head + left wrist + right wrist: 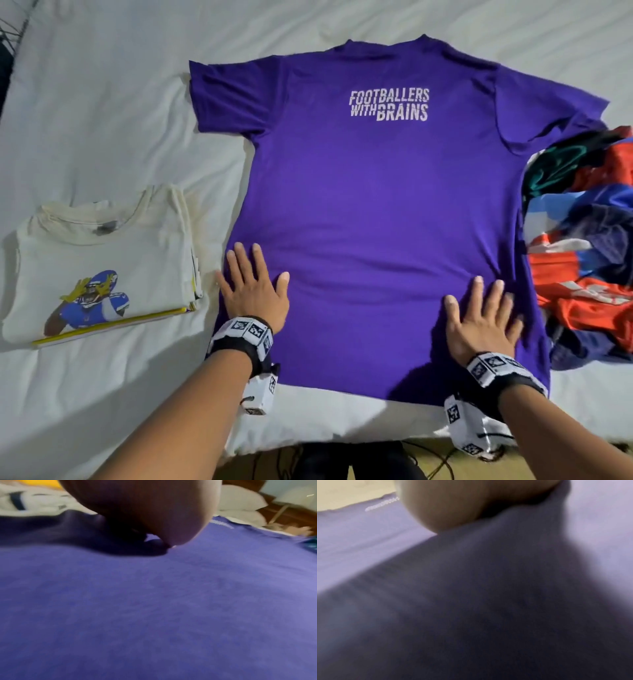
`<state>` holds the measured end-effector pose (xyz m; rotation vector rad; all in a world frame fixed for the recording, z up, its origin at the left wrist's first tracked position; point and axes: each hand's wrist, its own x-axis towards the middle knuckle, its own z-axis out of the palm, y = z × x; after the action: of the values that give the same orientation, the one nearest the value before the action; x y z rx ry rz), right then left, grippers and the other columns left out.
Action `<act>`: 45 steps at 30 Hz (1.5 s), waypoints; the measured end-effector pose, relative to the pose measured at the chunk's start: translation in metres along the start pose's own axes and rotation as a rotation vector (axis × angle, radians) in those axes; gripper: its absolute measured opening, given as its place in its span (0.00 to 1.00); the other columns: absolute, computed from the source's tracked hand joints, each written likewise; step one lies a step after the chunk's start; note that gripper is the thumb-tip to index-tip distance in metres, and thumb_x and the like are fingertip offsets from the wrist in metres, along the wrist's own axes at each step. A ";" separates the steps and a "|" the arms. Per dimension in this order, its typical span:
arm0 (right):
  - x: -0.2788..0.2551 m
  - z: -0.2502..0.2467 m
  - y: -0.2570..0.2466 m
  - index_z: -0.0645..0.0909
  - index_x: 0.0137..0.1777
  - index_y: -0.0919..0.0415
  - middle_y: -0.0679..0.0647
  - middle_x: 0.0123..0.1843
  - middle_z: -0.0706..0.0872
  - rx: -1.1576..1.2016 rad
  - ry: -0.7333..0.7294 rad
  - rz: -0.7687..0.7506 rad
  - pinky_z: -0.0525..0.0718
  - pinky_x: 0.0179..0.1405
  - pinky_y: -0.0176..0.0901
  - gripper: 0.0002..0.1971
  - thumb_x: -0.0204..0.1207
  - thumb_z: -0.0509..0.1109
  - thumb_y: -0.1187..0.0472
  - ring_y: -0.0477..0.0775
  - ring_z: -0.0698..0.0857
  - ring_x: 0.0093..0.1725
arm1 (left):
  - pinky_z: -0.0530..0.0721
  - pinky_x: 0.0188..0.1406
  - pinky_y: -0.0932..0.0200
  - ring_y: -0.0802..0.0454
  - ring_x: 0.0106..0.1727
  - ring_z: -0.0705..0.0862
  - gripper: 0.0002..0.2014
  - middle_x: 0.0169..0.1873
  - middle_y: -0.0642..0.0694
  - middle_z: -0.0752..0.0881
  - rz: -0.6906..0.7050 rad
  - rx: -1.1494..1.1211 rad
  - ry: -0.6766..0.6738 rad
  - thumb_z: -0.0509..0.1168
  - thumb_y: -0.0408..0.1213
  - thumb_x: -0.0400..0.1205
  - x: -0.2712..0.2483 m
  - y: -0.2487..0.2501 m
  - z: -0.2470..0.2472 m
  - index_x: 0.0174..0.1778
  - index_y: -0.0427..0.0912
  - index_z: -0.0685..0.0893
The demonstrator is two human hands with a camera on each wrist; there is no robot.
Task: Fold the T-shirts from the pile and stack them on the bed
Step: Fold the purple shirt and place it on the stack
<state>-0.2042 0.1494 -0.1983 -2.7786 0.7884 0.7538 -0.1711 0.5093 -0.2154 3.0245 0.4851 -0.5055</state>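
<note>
A purple T-shirt (373, 212) with white lettering lies spread flat, back up, across the white bed (102, 102), collar at the far end. My left hand (251, 291) presses flat on its lower left part, fingers straight and spread. My right hand (483, 317) presses flat on its lower right part the same way. In the left wrist view the palm (145, 507) sits on purple cloth (171, 608). The right wrist view is blurred, with the palm (453, 504) on shaded purple cloth (471, 601).
A folded stack topped by a cream T-shirt (99, 267) with a football-player print lies at the left. A heap of unfolded orange, blue and dark shirts (589, 240) lies at the right, against the purple shirt's edge. Pillows (240, 504) lie beyond. The bed's near edge runs below my wrists.
</note>
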 end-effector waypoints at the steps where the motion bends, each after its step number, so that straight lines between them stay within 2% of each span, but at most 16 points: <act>1: -0.001 -0.003 -0.007 0.43 0.91 0.52 0.59 0.91 0.38 0.016 0.017 0.028 0.40 0.86 0.68 0.39 0.84 0.39 0.32 0.61 0.39 0.90 | 0.46 0.85 0.27 0.33 0.90 0.44 0.38 0.89 0.31 0.43 0.029 -0.006 0.030 0.46 0.59 0.89 -0.004 0.013 -0.005 0.91 0.40 0.47; 3: -0.005 -0.004 -0.036 0.46 0.91 0.52 0.61 0.91 0.41 0.021 0.087 -0.111 0.39 0.87 0.66 0.40 0.83 0.39 0.34 0.64 0.40 0.90 | 0.45 0.85 0.26 0.31 0.89 0.47 0.39 0.89 0.30 0.46 0.279 -0.009 0.066 0.47 0.60 0.87 -0.017 0.051 -0.006 0.91 0.44 0.49; 6: -0.007 0.011 -0.081 0.39 0.89 0.40 0.52 0.91 0.33 -0.074 0.037 -0.584 0.34 0.85 0.60 0.35 0.83 0.39 0.34 0.59 0.34 0.89 | 0.44 0.85 0.26 0.35 0.90 0.45 0.38 0.90 0.37 0.40 0.631 0.064 -0.051 0.41 0.64 0.86 -0.030 0.095 0.005 0.90 0.55 0.42; 8: 0.006 0.014 -0.080 0.36 0.89 0.38 0.49 0.90 0.31 -0.142 -0.015 -0.625 0.33 0.85 0.60 0.35 0.83 0.37 0.33 0.56 0.32 0.89 | 0.41 0.85 0.28 0.39 0.91 0.43 0.37 0.90 0.40 0.38 0.589 0.119 -0.068 0.38 0.67 0.86 -0.012 0.092 0.009 0.90 0.58 0.39; 13: 0.048 -0.008 -0.023 0.38 0.90 0.45 0.54 0.91 0.34 -0.007 0.017 -0.193 0.35 0.87 0.62 0.39 0.85 0.42 0.30 0.57 0.36 0.90 | 0.37 0.85 0.29 0.41 0.90 0.35 0.41 0.89 0.39 0.34 0.097 0.069 -0.053 0.38 0.69 0.86 0.046 0.039 -0.011 0.90 0.50 0.35; 15: 0.058 -0.021 -0.033 0.41 0.91 0.54 0.61 0.91 0.37 0.079 0.066 -0.062 0.39 0.87 0.66 0.40 0.85 0.41 0.32 0.62 0.39 0.90 | 0.41 0.85 0.27 0.35 0.89 0.36 0.41 0.88 0.33 0.36 0.031 0.047 -0.009 0.41 0.65 0.88 0.060 0.049 -0.021 0.90 0.42 0.38; 17: 0.062 -0.030 -0.067 0.43 0.91 0.58 0.64 0.91 0.40 0.115 0.133 -0.108 0.40 0.87 0.65 0.42 0.83 0.41 0.33 0.65 0.40 0.90 | 0.44 0.85 0.26 0.32 0.90 0.42 0.41 0.89 0.30 0.42 0.164 0.024 0.067 0.45 0.62 0.88 0.069 0.082 -0.031 0.91 0.41 0.44; 20: 0.071 -0.030 -0.118 0.39 0.90 0.47 0.58 0.91 0.35 -0.019 0.113 -0.563 0.37 0.86 0.62 0.36 0.87 0.43 0.35 0.61 0.36 0.89 | 0.42 0.86 0.28 0.35 0.90 0.42 0.38 0.89 0.35 0.40 0.511 0.075 0.050 0.42 0.63 0.88 0.079 0.137 -0.029 0.91 0.50 0.41; 22: 0.091 -0.030 -0.129 0.38 0.90 0.42 0.53 0.91 0.35 -0.135 0.081 -0.718 0.38 0.87 0.62 0.35 0.86 0.39 0.34 0.59 0.36 0.90 | 0.41 0.86 0.29 0.38 0.90 0.40 0.37 0.89 0.38 0.37 0.560 0.137 0.008 0.39 0.65 0.88 0.097 0.150 -0.029 0.90 0.55 0.36; 24: 0.119 -0.034 -0.118 0.37 0.89 0.40 0.51 0.91 0.34 -0.151 0.077 -0.638 0.36 0.87 0.62 0.35 0.85 0.37 0.33 0.58 0.35 0.89 | 0.39 0.86 0.31 0.40 0.91 0.40 0.38 0.90 0.41 0.38 0.454 0.136 0.032 0.37 0.69 0.87 0.125 0.139 -0.027 0.90 0.57 0.35; 28: 0.160 -0.063 -0.095 0.40 0.91 0.47 0.57 0.91 0.35 0.062 0.102 -0.220 0.38 0.87 0.66 0.35 0.87 0.42 0.36 0.60 0.37 0.90 | 0.41 0.87 0.32 0.38 0.90 0.41 0.41 0.90 0.37 0.40 0.126 0.056 0.055 0.38 0.68 0.87 0.174 0.110 -0.045 0.91 0.47 0.40; 30: 0.169 -0.075 -0.111 0.45 0.91 0.53 0.63 0.91 0.40 0.085 0.200 -0.185 0.42 0.86 0.70 0.37 0.86 0.41 0.37 0.65 0.41 0.90 | 0.46 0.87 0.32 0.36 0.90 0.42 0.39 0.89 0.34 0.41 0.114 0.033 0.084 0.42 0.62 0.89 0.191 0.124 -0.056 0.91 0.43 0.43; 35: 0.185 -0.078 -0.177 0.37 0.89 0.39 0.51 0.90 0.32 -0.169 0.088 -0.829 0.37 0.87 0.62 0.34 0.85 0.36 0.33 0.58 0.33 0.89 | 0.47 0.87 0.32 0.38 0.91 0.43 0.35 0.90 0.39 0.38 0.571 0.081 0.069 0.37 0.61 0.87 0.213 0.184 -0.057 0.90 0.55 0.38; 39: 0.238 -0.090 -0.171 0.35 0.88 0.37 0.50 0.91 0.35 -0.126 0.172 -0.583 0.34 0.87 0.58 0.35 0.83 0.34 0.30 0.58 0.35 0.90 | 0.46 0.87 0.34 0.41 0.91 0.44 0.36 0.90 0.42 0.40 0.464 0.101 0.112 0.38 0.64 0.87 0.263 0.159 -0.059 0.90 0.58 0.37; 43: 0.275 -0.120 -0.182 0.39 0.91 0.47 0.56 0.91 0.37 0.016 0.153 -0.238 0.37 0.86 0.67 0.38 0.84 0.35 0.31 0.61 0.37 0.90 | 0.43 0.86 0.30 0.38 0.90 0.47 0.37 0.90 0.37 0.46 0.242 0.089 0.163 0.37 0.61 0.87 0.297 0.153 -0.078 0.92 0.48 0.46; 45: 0.280 -0.130 -0.208 0.39 0.91 0.48 0.59 0.91 0.37 0.021 0.193 -0.228 0.36 0.86 0.69 0.40 0.83 0.37 0.30 0.64 0.36 0.89 | 0.38 0.85 0.27 0.36 0.90 0.46 0.36 0.90 0.34 0.45 0.232 0.074 0.198 0.39 0.59 0.87 0.307 0.178 -0.088 0.91 0.46 0.47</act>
<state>0.1671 0.1645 -0.2265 -2.8866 0.4903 0.4399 0.1872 0.4397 -0.2335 3.1603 0.1200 -0.2164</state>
